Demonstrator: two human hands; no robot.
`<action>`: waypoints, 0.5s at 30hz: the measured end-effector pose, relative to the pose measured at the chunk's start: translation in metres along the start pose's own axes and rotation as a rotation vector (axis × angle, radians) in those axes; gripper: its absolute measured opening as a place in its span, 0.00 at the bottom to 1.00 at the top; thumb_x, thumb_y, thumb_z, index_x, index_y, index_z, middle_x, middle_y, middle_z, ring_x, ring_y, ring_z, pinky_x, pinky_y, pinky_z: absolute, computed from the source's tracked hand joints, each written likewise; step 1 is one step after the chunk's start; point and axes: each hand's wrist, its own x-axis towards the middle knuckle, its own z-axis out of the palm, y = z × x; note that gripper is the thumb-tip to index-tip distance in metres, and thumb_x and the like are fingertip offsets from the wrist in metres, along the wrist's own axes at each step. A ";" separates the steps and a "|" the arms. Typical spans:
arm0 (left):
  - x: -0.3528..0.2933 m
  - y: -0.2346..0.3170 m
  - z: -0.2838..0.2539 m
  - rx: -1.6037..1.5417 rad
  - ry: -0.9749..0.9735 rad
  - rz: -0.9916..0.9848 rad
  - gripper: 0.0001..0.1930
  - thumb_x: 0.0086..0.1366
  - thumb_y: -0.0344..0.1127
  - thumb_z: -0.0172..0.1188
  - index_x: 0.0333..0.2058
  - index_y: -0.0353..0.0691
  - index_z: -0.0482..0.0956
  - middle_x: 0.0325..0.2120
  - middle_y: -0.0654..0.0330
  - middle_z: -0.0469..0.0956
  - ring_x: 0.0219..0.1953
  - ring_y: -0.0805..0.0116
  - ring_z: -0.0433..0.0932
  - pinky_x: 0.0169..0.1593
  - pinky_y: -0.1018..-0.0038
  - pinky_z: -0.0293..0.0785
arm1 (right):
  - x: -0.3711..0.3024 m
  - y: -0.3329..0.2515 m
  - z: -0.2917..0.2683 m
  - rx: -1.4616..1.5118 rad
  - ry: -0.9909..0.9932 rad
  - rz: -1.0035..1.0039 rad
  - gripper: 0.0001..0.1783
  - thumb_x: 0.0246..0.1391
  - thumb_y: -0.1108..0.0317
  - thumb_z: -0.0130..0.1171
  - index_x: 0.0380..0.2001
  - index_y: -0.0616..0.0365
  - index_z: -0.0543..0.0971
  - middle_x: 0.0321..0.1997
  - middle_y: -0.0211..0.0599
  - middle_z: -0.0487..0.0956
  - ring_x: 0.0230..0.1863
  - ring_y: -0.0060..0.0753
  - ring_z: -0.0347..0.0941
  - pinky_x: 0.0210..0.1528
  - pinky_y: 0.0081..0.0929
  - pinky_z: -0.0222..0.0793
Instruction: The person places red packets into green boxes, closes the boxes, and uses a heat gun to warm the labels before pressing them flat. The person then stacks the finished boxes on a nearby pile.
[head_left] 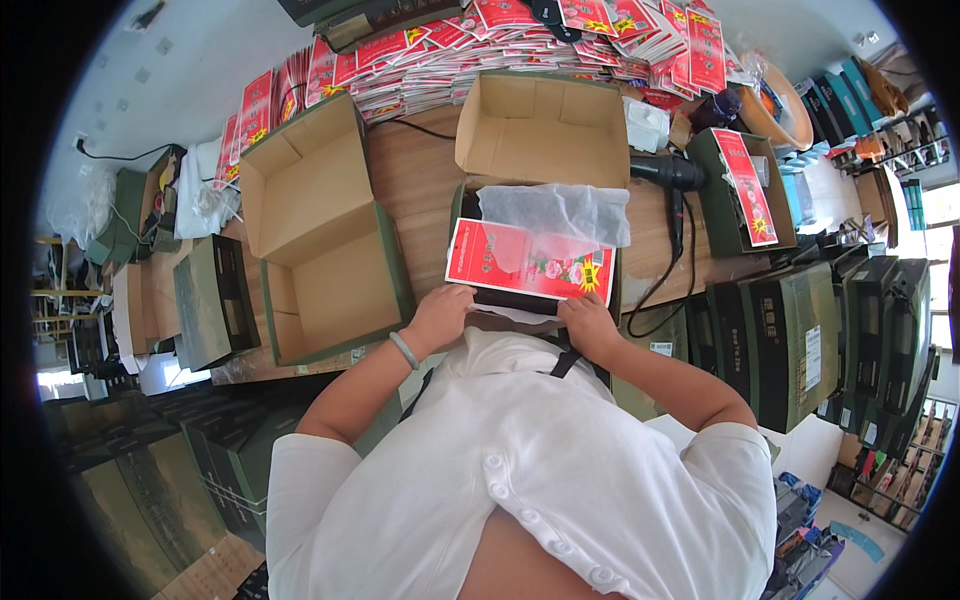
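Observation:
An open shoebox (541, 136), dark green outside and brown inside, stands in front of me with its lid tipped back. Across its top lies a red printed packet (480, 262) with flowers and a yellow burst. White tissue paper (550, 209) covers the packet's far part, and another strip of it shows along the near rim. At the near left corner, my left hand (440, 318) has its fingers closed on that near edge of paper. My right hand (590, 325) pinches it at the near right corner. The fingertips are partly hidden, and whatever lies under the packet is covered.
A second open shoebox (335, 300) stands to the left on the wooden table (415, 170). Red packets (430, 75) are piled along the back. At right lie a black hair dryer (665, 172) with its cord and a green box (712, 190). Stacked shoeboxes (775, 335) flank the table.

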 end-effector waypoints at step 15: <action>0.091 0.015 0.011 -0.113 0.124 -0.497 0.18 0.64 0.46 0.59 0.41 0.36 0.76 0.35 0.47 0.80 0.40 0.49 0.80 0.43 0.57 0.76 | 0.066 0.152 0.009 0.414 0.668 0.720 0.27 0.49 0.59 0.68 0.48 0.63 0.75 0.35 0.50 0.80 0.40 0.54 0.76 0.44 0.45 0.71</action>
